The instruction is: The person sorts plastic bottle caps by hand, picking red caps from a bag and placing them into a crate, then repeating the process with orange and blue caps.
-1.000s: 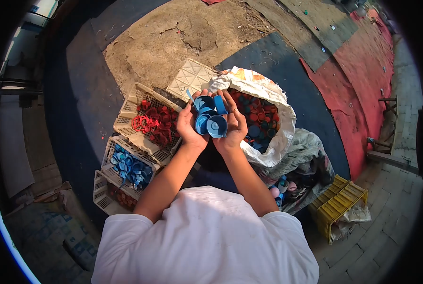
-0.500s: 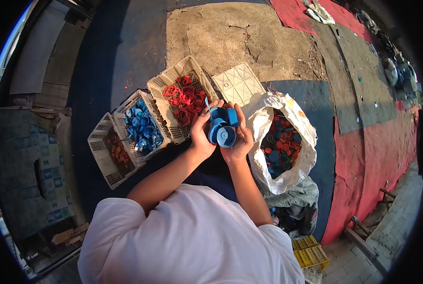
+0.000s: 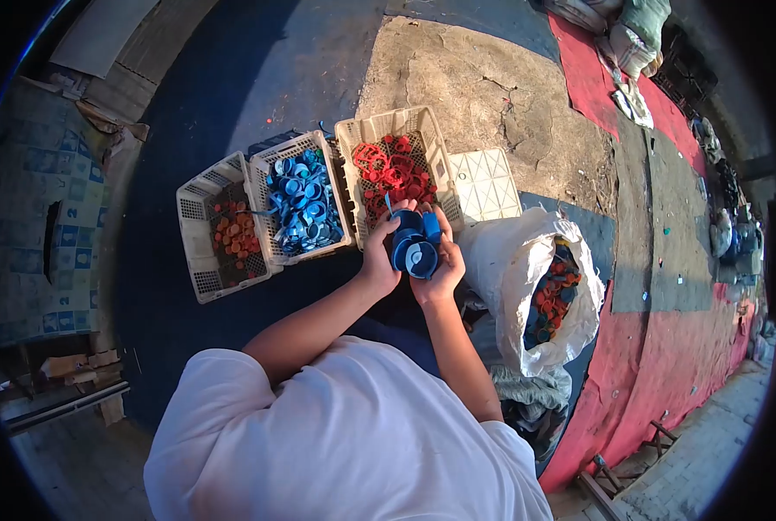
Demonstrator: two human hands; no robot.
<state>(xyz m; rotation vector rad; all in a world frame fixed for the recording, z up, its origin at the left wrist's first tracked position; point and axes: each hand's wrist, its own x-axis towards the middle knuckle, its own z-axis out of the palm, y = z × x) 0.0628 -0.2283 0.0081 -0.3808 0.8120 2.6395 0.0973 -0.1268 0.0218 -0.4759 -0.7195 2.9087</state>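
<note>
My left hand (image 3: 381,253) and my right hand (image 3: 441,267) are cupped side by side in front of my chest, closed around a small cluster of blue plastic caps (image 3: 408,227). One round cap faces up with a pale disc inside, and a thin blue strip sticks up by the left fingertips. Just beyond the hands stands a crate (image 3: 445,149) of red caps and rings (image 3: 396,167). Left of it is a crate (image 3: 347,227) of blue caps (image 3: 303,201), then a crate (image 3: 198,260) of orange caps (image 3: 236,233).
To the right, a white woven sack (image 3: 495,252) gapes, with mixed red, orange and blue caps (image 3: 551,300) inside. A flat cream lattice panel (image 3: 485,187) lies behind it. Dark blue and red mats (image 3: 631,365) cover the floor. Stuffed bags (image 3: 635,39) stand far right.
The view has swung, so the crates and the sack appear farther right. The hands still hold the blue caps, cupped a little closer together.
</note>
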